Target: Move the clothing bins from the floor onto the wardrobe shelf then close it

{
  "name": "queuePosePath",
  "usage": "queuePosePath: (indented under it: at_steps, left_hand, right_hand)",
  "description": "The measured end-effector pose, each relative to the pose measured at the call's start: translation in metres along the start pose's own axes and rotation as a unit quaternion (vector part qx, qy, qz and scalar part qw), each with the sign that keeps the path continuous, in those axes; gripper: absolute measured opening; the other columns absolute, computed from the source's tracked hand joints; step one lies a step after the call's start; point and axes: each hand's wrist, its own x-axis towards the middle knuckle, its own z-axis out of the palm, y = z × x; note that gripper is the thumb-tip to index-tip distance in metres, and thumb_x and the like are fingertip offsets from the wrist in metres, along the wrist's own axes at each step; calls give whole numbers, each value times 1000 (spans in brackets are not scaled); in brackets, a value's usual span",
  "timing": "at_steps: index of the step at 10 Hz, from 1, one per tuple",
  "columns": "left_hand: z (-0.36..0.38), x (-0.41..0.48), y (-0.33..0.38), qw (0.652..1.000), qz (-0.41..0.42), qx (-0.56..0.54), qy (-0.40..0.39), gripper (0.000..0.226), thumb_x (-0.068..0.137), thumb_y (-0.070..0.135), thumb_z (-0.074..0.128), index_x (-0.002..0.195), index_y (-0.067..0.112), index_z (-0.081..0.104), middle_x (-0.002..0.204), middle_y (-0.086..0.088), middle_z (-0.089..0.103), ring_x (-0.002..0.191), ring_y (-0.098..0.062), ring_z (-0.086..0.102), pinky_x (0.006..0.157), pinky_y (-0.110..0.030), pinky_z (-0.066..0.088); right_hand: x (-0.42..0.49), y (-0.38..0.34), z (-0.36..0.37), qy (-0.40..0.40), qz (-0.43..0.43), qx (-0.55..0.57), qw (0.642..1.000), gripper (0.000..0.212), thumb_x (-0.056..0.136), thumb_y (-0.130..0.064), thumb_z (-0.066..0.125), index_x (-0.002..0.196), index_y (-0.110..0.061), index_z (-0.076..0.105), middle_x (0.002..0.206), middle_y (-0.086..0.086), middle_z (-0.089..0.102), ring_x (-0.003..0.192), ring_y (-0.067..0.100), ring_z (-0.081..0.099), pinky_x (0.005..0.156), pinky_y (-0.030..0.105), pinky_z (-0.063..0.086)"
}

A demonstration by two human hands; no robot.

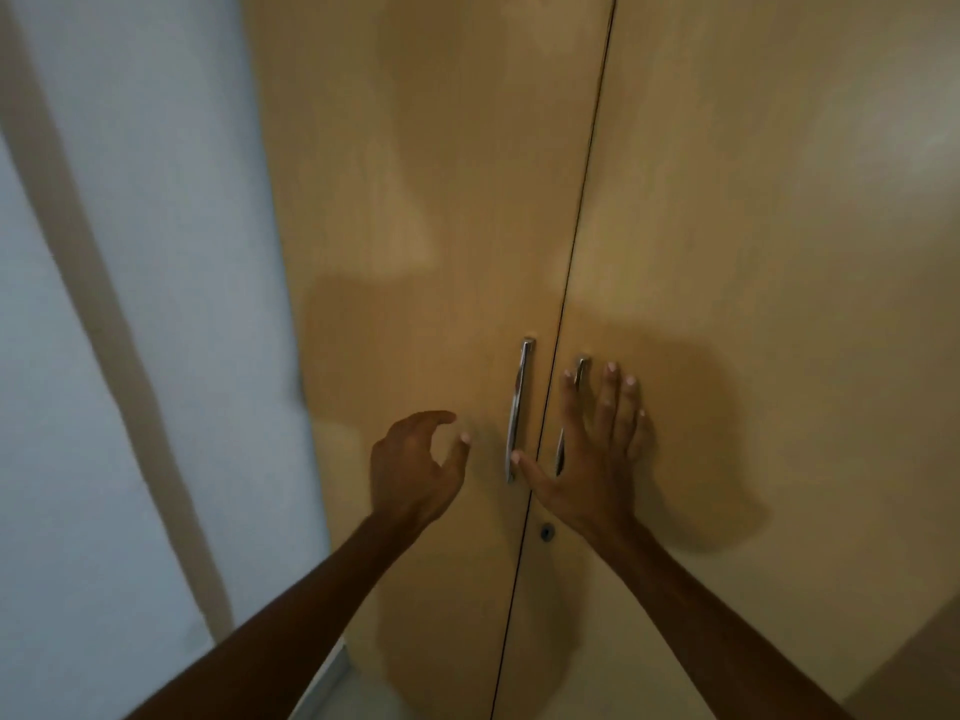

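Mount: I see through one wide-angle camera worn on the head.
Facing: forward and a little down, onto the closed wardrobe doors (415, 200); their seam leans right towards the top.
Distance: close, at arm's reach; the left hand (415, 465) and right hand (597, 449) sit low in my picture.
Framing: the doors fill most of it, with wall (130, 252) down the left side.

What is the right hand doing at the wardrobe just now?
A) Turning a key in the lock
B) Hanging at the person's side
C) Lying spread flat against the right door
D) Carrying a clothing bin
C: the right hand lies with straight, spread fingers against the right door, over its handle.
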Motion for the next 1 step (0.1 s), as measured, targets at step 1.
queuePosePath:
  at_steps: [1]
  left_hand:
    - [-25, -39, -13, 996, -5, 87, 2, 52, 88, 58, 47, 130, 28, 56, 140, 1, 55, 131, -18, 48, 105, -47, 42]
  right_hand:
    - [-25, -16, 1, -48, -18, 40, 998, 115, 68, -78, 54, 152, -29, -8, 159, 13, -23, 145, 33, -23, 116, 59, 0]
